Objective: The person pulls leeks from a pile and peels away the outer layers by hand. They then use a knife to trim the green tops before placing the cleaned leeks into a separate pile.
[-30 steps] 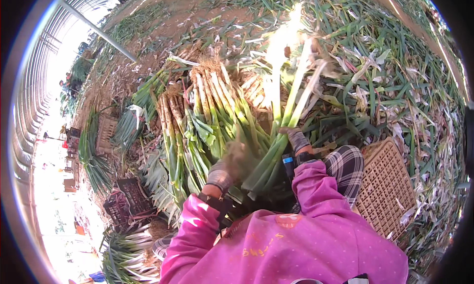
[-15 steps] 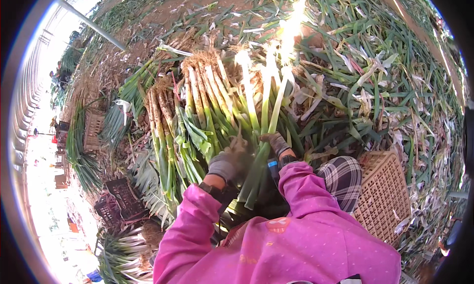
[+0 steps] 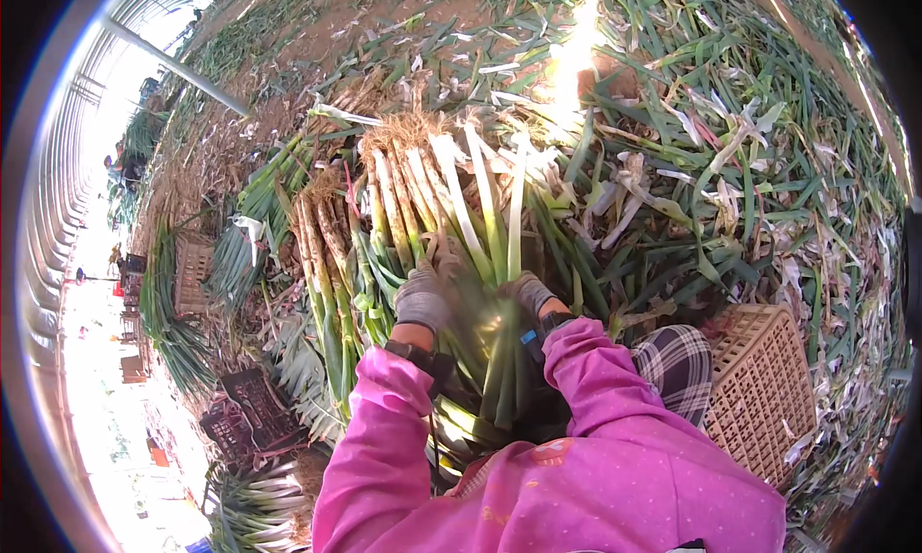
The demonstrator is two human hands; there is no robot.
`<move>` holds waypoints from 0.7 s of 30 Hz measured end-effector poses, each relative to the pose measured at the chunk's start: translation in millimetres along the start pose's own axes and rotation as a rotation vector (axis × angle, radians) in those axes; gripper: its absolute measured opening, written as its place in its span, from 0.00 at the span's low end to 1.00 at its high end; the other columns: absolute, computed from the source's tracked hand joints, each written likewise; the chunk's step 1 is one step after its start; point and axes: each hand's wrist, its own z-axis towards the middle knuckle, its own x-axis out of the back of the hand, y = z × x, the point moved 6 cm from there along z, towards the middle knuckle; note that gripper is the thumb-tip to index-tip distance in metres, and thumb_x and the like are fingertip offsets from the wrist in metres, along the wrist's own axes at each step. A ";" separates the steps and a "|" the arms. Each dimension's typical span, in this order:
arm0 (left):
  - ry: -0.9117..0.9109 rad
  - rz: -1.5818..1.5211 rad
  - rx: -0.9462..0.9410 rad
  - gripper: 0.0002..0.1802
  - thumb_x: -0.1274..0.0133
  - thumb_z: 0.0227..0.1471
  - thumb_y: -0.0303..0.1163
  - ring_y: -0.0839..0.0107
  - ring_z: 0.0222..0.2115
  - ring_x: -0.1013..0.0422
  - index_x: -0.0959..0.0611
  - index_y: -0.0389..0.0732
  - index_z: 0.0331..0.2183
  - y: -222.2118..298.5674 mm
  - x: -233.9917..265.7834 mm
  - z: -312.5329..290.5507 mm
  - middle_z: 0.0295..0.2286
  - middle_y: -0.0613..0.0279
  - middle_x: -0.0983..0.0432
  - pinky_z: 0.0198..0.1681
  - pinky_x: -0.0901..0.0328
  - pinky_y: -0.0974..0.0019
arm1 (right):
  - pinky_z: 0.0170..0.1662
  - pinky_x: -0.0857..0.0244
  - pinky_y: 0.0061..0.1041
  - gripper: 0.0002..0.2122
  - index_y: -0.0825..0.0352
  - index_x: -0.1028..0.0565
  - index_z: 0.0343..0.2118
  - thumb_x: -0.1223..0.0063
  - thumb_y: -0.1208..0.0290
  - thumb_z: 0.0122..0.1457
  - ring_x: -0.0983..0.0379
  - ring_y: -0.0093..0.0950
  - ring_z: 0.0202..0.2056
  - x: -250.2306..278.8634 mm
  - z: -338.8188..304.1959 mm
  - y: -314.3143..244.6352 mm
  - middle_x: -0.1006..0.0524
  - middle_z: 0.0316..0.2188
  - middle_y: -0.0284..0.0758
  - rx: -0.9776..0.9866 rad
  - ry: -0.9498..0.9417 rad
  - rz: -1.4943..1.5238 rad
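My right hand (image 3: 531, 292), in a grey glove, is closed around a few peeled leeks (image 3: 516, 228). Their white ends point away from me and their green leaves hang down towards my lap. My left hand (image 3: 421, 298), also gloved, is at the leaves just left of them, close to the unpeeled leeks. Its fingers are smeared by motion, so what they grip is unclear. A row of unpeeled leeks (image 3: 389, 193) with brown skins and roots lies beyond my left hand. Another bundle of brown-skinned leeks (image 3: 317, 241) lies farther left.
A tan plastic crate (image 3: 764, 385) stands at my right, beside my plaid-covered knee. Stripped leaves (image 3: 672, 255) cover the ground ahead and right. Dark crates (image 3: 254, 414) and a pile of white-stemmed leeks (image 3: 259, 500) are at my left. A pole (image 3: 178, 65) slants across the far left.
The peeled leeks tilt left and sit closer to the brown-skinned row. My left hand has shifted slightly up. The whole view has also moved a little.
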 end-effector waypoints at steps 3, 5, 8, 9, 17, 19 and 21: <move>-0.025 0.085 -0.080 0.33 0.60 0.51 0.53 0.49 0.44 0.32 0.36 0.34 0.48 -22.3 -28.7 12.7 0.42 0.41 0.31 0.47 0.38 0.54 | 0.32 0.31 0.29 0.20 0.67 0.24 0.34 0.36 0.63 0.36 0.26 0.29 0.29 -18.3 7.4 4.7 0.23 0.27 0.37 0.059 -0.022 0.064; -0.090 0.179 -0.163 0.36 0.64 0.51 0.56 0.50 0.44 0.32 0.36 0.34 0.48 -23.9 -40.2 14.5 0.42 0.40 0.31 0.48 0.38 0.54 | 0.31 0.31 0.29 0.20 0.67 0.23 0.33 0.37 0.62 0.36 0.26 0.29 0.28 -27.5 13.9 19.5 0.23 0.27 0.36 0.077 -0.021 0.105; -0.055 0.128 -0.152 0.35 0.54 0.46 0.55 0.51 0.44 0.31 0.33 0.36 0.47 -7.9 -25.7 25.2 0.41 0.41 0.30 0.48 0.38 0.55 | 0.30 0.32 0.30 0.17 0.65 0.22 0.31 0.39 0.60 0.38 0.27 0.27 0.27 -29.7 23.4 66.2 0.22 0.26 0.35 0.151 0.112 0.328; -0.056 0.128 -0.171 0.35 0.54 0.46 0.55 0.51 0.44 0.31 0.33 0.36 0.47 -0.4 -20.1 31.4 0.41 0.41 0.30 0.48 0.38 0.55 | 0.30 0.32 0.30 0.17 0.65 0.22 0.31 0.39 0.60 0.38 0.27 0.27 0.27 -22.4 18.9 85.1 0.22 0.26 0.35 0.149 0.131 0.328; -0.063 0.128 -0.123 0.33 0.47 0.40 0.47 0.55 0.44 0.31 0.30 0.36 0.46 16.1 31.3 50.7 0.40 0.45 0.28 0.47 0.36 0.58 | 0.27 0.33 0.32 0.13 0.68 0.24 0.27 0.42 0.64 0.40 0.28 0.32 0.22 -10.2 -63.7 65.0 0.25 0.21 0.37 0.050 0.111 0.348; -0.112 0.216 -0.123 0.31 0.48 0.41 0.44 0.56 0.45 0.31 0.29 0.36 0.46 39.2 33.3 52.8 0.42 0.46 0.28 0.48 0.36 0.59 | 0.27 0.33 0.32 0.13 0.68 0.24 0.27 0.42 0.64 0.40 0.28 0.32 0.22 1.9 -72.1 71.1 0.25 0.21 0.37 0.007 0.107 0.398; -0.085 0.226 -0.054 0.28 0.50 0.43 0.43 0.56 0.45 0.31 0.28 0.43 0.47 21.1 27.4 76.0 0.42 0.49 0.28 0.48 0.36 0.60 | 0.27 0.33 0.32 0.13 0.68 0.24 0.27 0.42 0.65 0.40 0.28 0.32 0.22 -1.6 -78.2 68.3 0.25 0.21 0.37 -0.014 0.069 0.449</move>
